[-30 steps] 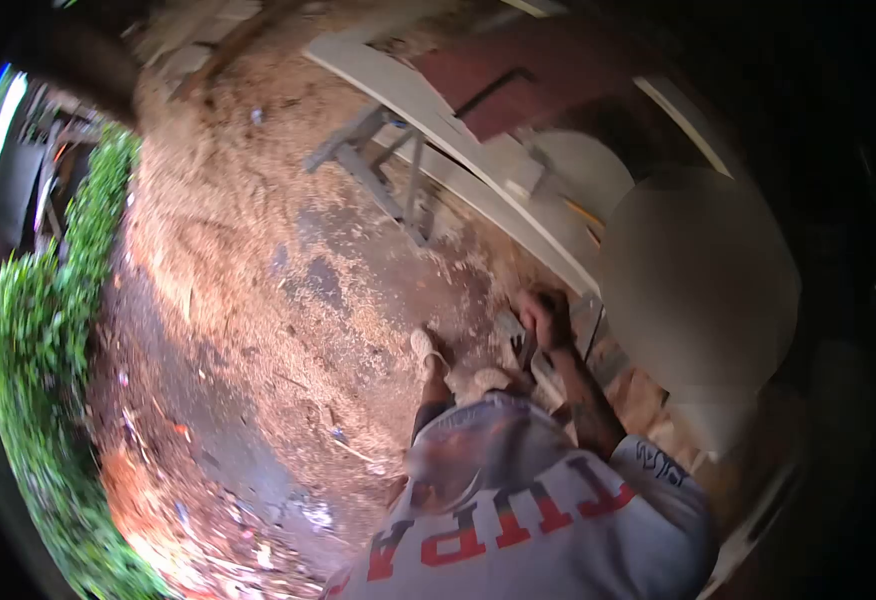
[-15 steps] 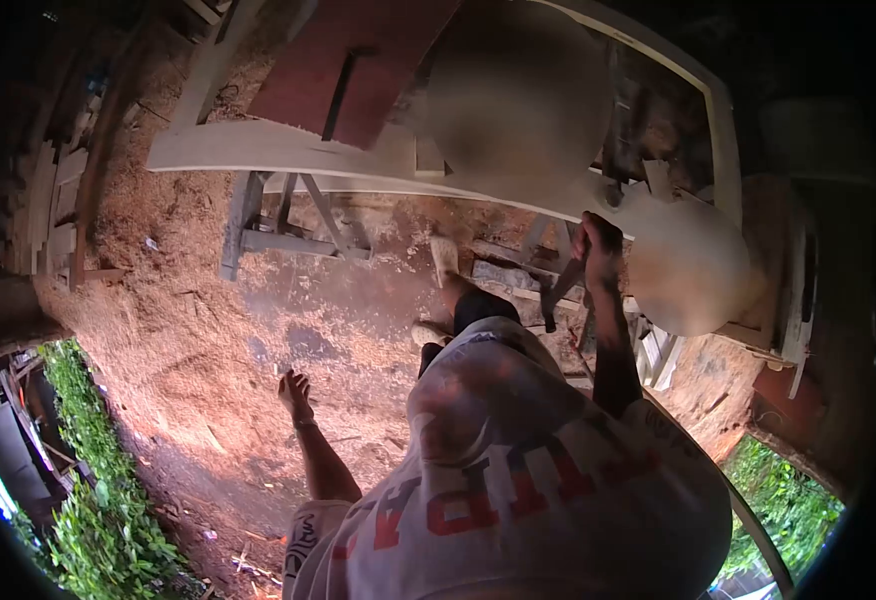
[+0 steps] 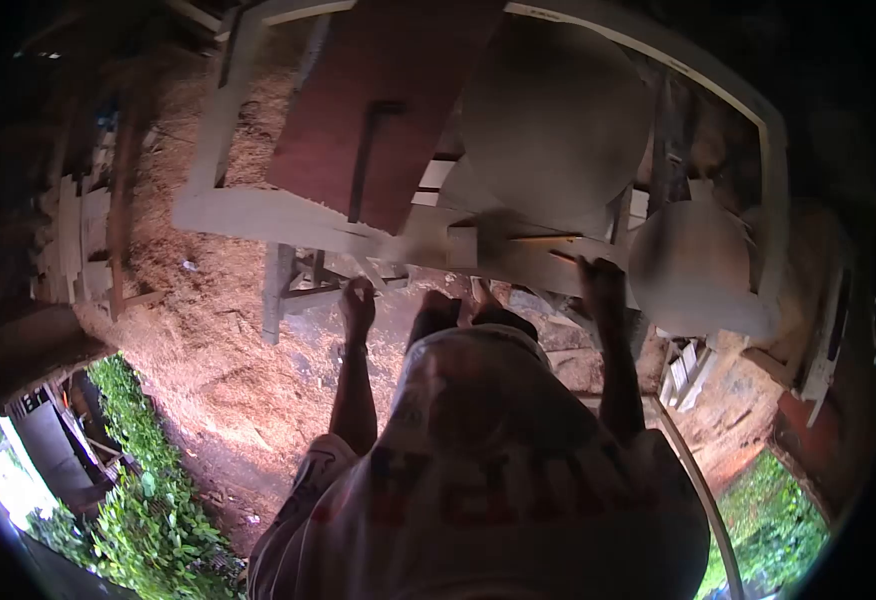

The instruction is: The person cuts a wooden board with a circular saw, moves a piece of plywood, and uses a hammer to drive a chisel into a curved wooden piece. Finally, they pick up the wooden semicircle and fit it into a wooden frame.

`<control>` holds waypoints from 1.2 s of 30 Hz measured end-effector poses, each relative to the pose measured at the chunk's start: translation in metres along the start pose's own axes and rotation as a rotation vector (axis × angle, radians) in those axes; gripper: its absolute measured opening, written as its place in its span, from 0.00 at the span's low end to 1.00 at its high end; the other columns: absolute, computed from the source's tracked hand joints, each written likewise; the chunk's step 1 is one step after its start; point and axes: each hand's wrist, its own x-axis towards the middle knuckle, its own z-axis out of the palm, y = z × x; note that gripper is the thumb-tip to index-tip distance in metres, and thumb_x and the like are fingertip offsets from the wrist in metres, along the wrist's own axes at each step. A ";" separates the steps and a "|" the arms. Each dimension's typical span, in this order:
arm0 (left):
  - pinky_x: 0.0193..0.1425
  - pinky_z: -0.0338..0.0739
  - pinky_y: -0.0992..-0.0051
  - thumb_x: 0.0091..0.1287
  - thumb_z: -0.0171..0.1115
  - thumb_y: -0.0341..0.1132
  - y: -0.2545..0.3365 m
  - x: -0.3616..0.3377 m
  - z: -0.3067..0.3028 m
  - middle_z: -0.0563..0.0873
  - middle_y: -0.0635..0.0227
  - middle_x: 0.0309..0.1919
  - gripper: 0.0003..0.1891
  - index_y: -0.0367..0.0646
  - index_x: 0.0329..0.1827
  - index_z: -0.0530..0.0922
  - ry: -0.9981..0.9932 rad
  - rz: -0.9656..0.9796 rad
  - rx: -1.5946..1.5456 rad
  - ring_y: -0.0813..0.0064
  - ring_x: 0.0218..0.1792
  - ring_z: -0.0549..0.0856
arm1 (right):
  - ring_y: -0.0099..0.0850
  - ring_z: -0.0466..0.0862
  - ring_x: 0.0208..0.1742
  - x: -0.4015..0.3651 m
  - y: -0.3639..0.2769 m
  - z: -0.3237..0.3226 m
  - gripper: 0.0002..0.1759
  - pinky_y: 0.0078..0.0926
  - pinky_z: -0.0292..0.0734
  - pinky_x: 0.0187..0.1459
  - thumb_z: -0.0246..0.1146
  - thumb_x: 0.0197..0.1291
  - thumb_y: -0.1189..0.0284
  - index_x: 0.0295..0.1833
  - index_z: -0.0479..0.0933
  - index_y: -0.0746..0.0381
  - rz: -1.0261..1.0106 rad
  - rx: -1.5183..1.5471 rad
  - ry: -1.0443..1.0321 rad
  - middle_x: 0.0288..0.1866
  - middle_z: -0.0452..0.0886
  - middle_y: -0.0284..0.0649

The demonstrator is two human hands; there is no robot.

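Observation:
My left hand (image 3: 358,308) hangs in front of the near edge of the pale wooden frame (image 3: 258,213), its fingers curled in and nothing showing in them. My right hand (image 3: 603,285) is closed at the same frame's near board, farther right. A short, thin, pencil-like stick (image 3: 562,257) juts from its fingertips over the board. Just beyond lies a thin yellowish stick (image 3: 546,238). A reddish-brown panel (image 3: 323,130) rests across the frame at the left, with a dark L-shaped square (image 3: 363,165) on it. A small pale block (image 3: 462,246) sits on the near board.
A wooden trestle (image 3: 280,295) stands under the frame. Shavings (image 3: 208,330) cover the ground. Stacked boards (image 3: 83,240) stand at the left, more timber (image 3: 823,340) at the right. Two round blurred areas hide parts of the frame. Green plants (image 3: 148,500) grow at lower left.
My left hand has risen from beside my body toward the frame, and its fingers have curled in. My right hand has moved slightly downward in view. The view has shifted, showing more of the frame.

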 end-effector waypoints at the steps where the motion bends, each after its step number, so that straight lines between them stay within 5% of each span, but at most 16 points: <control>1: 0.49 0.77 0.54 0.68 0.63 0.37 0.017 0.028 0.002 0.83 0.48 0.42 0.15 0.38 0.52 0.80 0.033 0.031 -0.038 0.45 0.42 0.82 | 0.49 0.86 0.29 0.015 -0.021 -0.006 0.14 0.49 0.79 0.29 0.62 0.66 0.61 0.35 0.82 0.59 0.225 0.248 -0.083 0.26 0.84 0.48; 7: 0.55 0.72 0.51 0.64 0.66 0.35 0.088 0.180 0.019 0.77 0.46 0.49 0.24 0.35 0.60 0.71 0.151 0.299 0.191 0.43 0.51 0.76 | 0.48 0.84 0.25 0.100 -0.150 -0.020 0.13 0.47 0.81 0.31 0.64 0.58 0.59 0.35 0.84 0.57 -0.131 0.416 -0.114 0.23 0.83 0.47; 11: 0.70 0.66 0.42 0.65 0.64 0.40 0.021 0.244 0.077 0.77 0.44 0.59 0.26 0.37 0.63 0.73 0.085 0.502 0.817 0.44 0.64 0.73 | 0.47 0.84 0.27 0.148 -0.197 0.039 0.16 0.47 0.80 0.34 0.63 0.56 0.58 0.37 0.80 0.61 -0.298 0.321 -0.184 0.24 0.82 0.47; 12: 0.66 0.70 0.55 0.73 0.52 0.41 0.003 0.256 0.091 0.78 0.50 0.51 0.17 0.41 0.58 0.75 0.276 0.638 1.027 0.52 0.58 0.76 | 0.47 0.84 0.27 0.162 -0.202 0.056 0.16 0.47 0.80 0.35 0.63 0.57 0.58 0.37 0.79 0.61 -0.315 0.290 -0.176 0.25 0.82 0.47; 13: 0.65 0.73 0.56 0.70 0.55 0.41 -0.010 0.262 0.097 0.79 0.49 0.51 0.18 0.40 0.57 0.75 0.274 0.746 1.035 0.51 0.58 0.78 | 0.48 0.84 0.28 0.173 -0.211 0.066 0.17 0.47 0.80 0.36 0.63 0.58 0.57 0.37 0.79 0.62 -0.334 0.264 -0.174 0.25 0.82 0.47; 16: 0.50 0.74 0.46 0.64 0.54 0.36 0.008 0.265 0.103 0.78 0.41 0.43 0.15 0.36 0.49 0.73 0.170 0.342 0.262 0.40 0.46 0.79 | 0.45 0.81 0.30 0.201 -0.224 0.089 0.16 0.46 0.76 0.38 0.67 0.55 0.58 0.31 0.74 0.59 -0.316 0.293 -0.108 0.25 0.78 0.42; 20: 0.42 0.75 0.45 0.66 0.55 0.37 0.064 0.269 0.050 0.81 0.42 0.39 0.14 0.39 0.49 0.71 -0.053 0.075 0.176 0.37 0.43 0.80 | 0.44 0.79 0.35 0.214 -0.242 0.100 0.18 0.44 0.73 0.40 0.72 0.52 0.59 0.32 0.73 0.59 -0.275 0.210 -0.165 0.27 0.76 0.41; 22: 0.40 0.74 0.44 0.67 0.57 0.40 0.084 0.284 0.018 0.83 0.43 0.36 0.14 0.40 0.49 0.70 -0.212 -0.203 0.017 0.36 0.40 0.82 | 0.46 0.79 0.37 0.204 -0.241 0.134 0.18 0.43 0.73 0.40 0.72 0.53 0.60 0.33 0.73 0.60 -0.304 0.496 -0.028 0.29 0.77 0.43; 23: 0.37 0.73 0.44 0.66 0.59 0.41 0.097 0.294 -0.003 0.83 0.45 0.33 0.16 0.41 0.49 0.70 -0.173 -0.155 0.026 0.37 0.37 0.82 | 0.46 0.79 0.38 0.207 -0.244 0.145 0.18 0.43 0.73 0.40 0.72 0.54 0.61 0.33 0.74 0.61 -0.324 0.638 0.052 0.30 0.77 0.44; 26: 0.30 0.73 0.49 0.63 0.69 0.48 0.105 0.313 -0.054 0.84 0.53 0.24 0.20 0.43 0.43 0.72 -0.059 0.013 0.010 0.42 0.28 0.84 | 0.49 0.80 0.39 0.209 -0.258 0.158 0.18 0.43 0.75 0.41 0.70 0.58 0.62 0.42 0.76 0.64 0.004 0.853 -0.057 0.35 0.79 0.49; 27: 0.29 0.74 0.50 0.63 0.69 0.48 0.099 0.328 -0.063 0.83 0.53 0.24 0.19 0.43 0.40 0.73 -0.061 -0.002 0.038 0.43 0.28 0.84 | 0.48 0.83 0.41 0.208 -0.258 0.171 0.20 0.43 0.77 0.43 0.69 0.59 0.62 0.48 0.77 0.66 -0.014 0.635 0.077 0.37 0.81 0.50; 30: 0.27 0.74 0.55 0.64 0.67 0.44 0.040 0.378 -0.064 0.83 0.53 0.22 0.15 0.42 0.28 0.76 0.023 0.055 0.018 0.47 0.27 0.85 | 0.46 0.86 0.50 0.227 -0.294 0.161 0.27 0.44 0.79 0.52 0.66 0.63 0.58 0.58 0.75 0.68 0.526 0.915 -0.119 0.48 0.85 0.52; 31: 0.29 0.75 0.55 0.65 0.61 0.37 0.000 0.402 -0.054 0.83 0.51 0.25 0.09 0.41 0.32 0.78 0.090 0.315 0.124 0.47 0.28 0.84 | 0.47 0.85 0.50 0.229 -0.296 0.182 0.27 0.44 0.79 0.52 0.66 0.62 0.58 0.58 0.75 0.67 0.602 0.873 -0.127 0.48 0.85 0.53; 33: 0.33 0.77 0.54 0.63 0.56 0.32 0.011 0.435 -0.088 0.85 0.51 0.30 0.06 0.40 0.32 0.78 0.000 0.063 0.234 0.46 0.31 0.83 | 0.49 0.84 0.50 0.241 -0.302 0.225 0.28 0.44 0.79 0.51 0.68 0.61 0.58 0.58 0.74 0.66 0.765 0.787 -0.129 0.48 0.84 0.53; 35: 0.41 0.76 0.49 0.65 0.52 0.30 0.006 0.468 -0.096 0.85 0.49 0.37 0.08 0.38 0.38 0.80 0.202 0.243 0.219 0.44 0.38 0.83 | 0.50 0.83 0.52 0.249 -0.305 0.220 0.31 0.47 0.77 0.53 0.68 0.60 0.52 0.55 0.75 0.68 0.865 0.933 -0.090 0.49 0.83 0.55; 36: 0.53 0.77 0.50 0.70 0.50 0.37 -0.008 0.478 -0.094 0.84 0.44 0.49 0.15 0.41 0.52 0.80 0.182 0.259 0.263 0.40 0.52 0.80 | 0.50 0.83 0.52 0.250 -0.299 0.228 0.31 0.46 0.77 0.52 0.67 0.60 0.51 0.54 0.76 0.68 0.952 0.894 -0.141 0.49 0.83 0.55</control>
